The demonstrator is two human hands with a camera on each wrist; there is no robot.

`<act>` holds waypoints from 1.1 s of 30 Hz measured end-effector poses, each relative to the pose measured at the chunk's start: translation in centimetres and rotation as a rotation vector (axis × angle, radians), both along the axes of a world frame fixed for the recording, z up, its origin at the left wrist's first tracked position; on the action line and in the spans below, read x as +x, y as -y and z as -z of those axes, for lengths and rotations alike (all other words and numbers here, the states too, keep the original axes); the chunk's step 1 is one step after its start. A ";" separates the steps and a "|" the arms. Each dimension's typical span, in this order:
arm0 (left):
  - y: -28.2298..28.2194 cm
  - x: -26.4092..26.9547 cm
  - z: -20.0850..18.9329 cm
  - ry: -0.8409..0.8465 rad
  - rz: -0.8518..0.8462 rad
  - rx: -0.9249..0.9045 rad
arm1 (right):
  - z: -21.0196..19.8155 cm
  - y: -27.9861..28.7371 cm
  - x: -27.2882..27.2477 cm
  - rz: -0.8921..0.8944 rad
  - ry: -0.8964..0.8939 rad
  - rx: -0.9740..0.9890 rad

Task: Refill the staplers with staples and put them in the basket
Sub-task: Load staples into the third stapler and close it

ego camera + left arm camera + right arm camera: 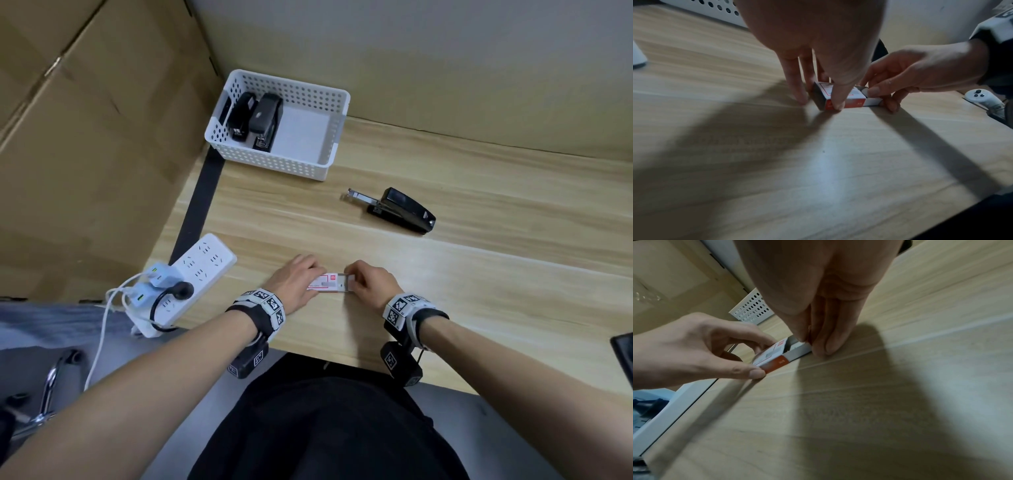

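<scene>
A small red and white staple box lies on the wooden table near the front edge, its inner tray slid out a little to the right. My left hand pinches the box sleeve between thumb and fingers. My right hand pinches the tray end. A black stapler lies farther back on the right with its metal staple rail pulled out to the left. Two more black staplers sit in the left part of a white perforated basket at the back.
A white power strip with plugs and cables lies at the table's left edge. Cardboard panels stand to the left and behind. A dark object pokes in at the right edge; a white controller lies there in the left wrist view.
</scene>
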State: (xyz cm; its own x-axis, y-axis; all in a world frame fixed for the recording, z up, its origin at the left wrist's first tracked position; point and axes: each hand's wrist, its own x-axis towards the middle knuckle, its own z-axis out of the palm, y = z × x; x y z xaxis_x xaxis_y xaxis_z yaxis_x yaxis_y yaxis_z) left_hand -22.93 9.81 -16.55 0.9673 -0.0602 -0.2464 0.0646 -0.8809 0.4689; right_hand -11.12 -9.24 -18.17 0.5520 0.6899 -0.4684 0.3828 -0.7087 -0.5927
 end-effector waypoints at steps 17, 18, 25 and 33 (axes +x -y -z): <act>0.8 1.6 1.3 0.058 -0.002 -0.093 | -0.7 -0.7 -0.6 -0.038 -0.082 0.139; 0.7 1.7 1.3 0.051 0.002 -0.085 | -0.8 -0.7 -0.5 -0.030 -0.091 0.136; 0.4 3.0 -0.7 -0.075 0.038 0.038 | -4.0 1.1 2.8 0.085 -0.042 0.080; -2.2 10.4 -3.1 -0.112 -0.035 -0.084 | -7.3 2.6 10.4 0.358 0.367 0.106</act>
